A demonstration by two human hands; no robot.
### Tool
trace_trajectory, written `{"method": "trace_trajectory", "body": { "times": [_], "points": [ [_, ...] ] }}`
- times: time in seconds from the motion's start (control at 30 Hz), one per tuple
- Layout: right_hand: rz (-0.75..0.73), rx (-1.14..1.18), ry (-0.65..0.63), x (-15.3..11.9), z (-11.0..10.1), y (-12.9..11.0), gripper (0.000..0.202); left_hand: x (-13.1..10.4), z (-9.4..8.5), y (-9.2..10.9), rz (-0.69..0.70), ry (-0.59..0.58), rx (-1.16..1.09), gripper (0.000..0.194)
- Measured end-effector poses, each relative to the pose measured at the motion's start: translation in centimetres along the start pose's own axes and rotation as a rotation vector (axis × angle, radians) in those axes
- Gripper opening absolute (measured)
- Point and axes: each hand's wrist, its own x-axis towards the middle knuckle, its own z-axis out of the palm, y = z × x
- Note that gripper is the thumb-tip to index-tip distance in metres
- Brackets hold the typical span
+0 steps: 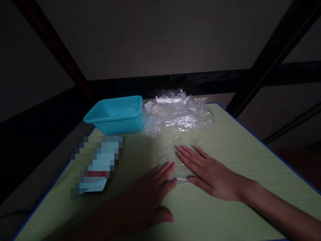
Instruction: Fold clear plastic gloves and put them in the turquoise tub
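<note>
A clear plastic bag (167, 155) lies flat on the pale table, its near edge showing as a bright line. My right hand (213, 172) rests palm down over the bag's right side, fingers stretched out and slightly spread. My left hand (152, 194) is at the bag's lower left, fingers extended and thumb apart, in shadow. Neither hand grips anything. Beyond the bag sits a heap of crumpled clear plastic bags (180, 115). Part of the flat bag is hidden under my right hand.
A turquoise plastic basin (120, 125) stands at the back left, touching the heap. Left of my hands lies a phone-like flat object (100, 167), mostly blurred out by pixelation. The table (245, 160) has a blue edge; a dark frame and wall rise behind it.
</note>
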Motion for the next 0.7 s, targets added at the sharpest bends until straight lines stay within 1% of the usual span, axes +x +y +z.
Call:
{"method": "trace_trajectory", "body": {
  "times": [0.13, 0.27, 0.33, 0.47, 0.6, 0.7],
  "points": [
    [-0.023, 0.017, -0.006, -0.3, -0.1, 0.3, 0.066, -0.8, -0.2, -0.5, 0.024, 0.006, -0.033, 0.066],
    [-0.028, 0.062, -0.061, -0.4, -0.5, 0.7, 0.067, -1.1, -0.2, -0.9, 0.035, 0.027, -0.038, 0.070],
    [-0.018, 0.100, -0.038, -0.4, -0.8, 1.0, 0.065, -0.9, -0.4, -1.1, 0.052, 0.038, -0.017, 0.071],
    [0.037, 0.111, 0.081, -0.2, -1.0, 1.8, 0.059, -0.3, -0.5, -1.3, 0.084, 0.094, 0.060, 0.074],
    [0.052, 0.045, 0.073, -0.2, -0.9, 2.1, 0.059, 0.1, 0.0, -1.8, 0.072, 0.081, 0.106, 0.078],
    [0.076, 0.002, 0.054, -0.4, -0.8, 2.2, 0.059, 0.3, 0.5, -2.4, 0.049, 0.092, 0.120, 0.079]
  ]
}}
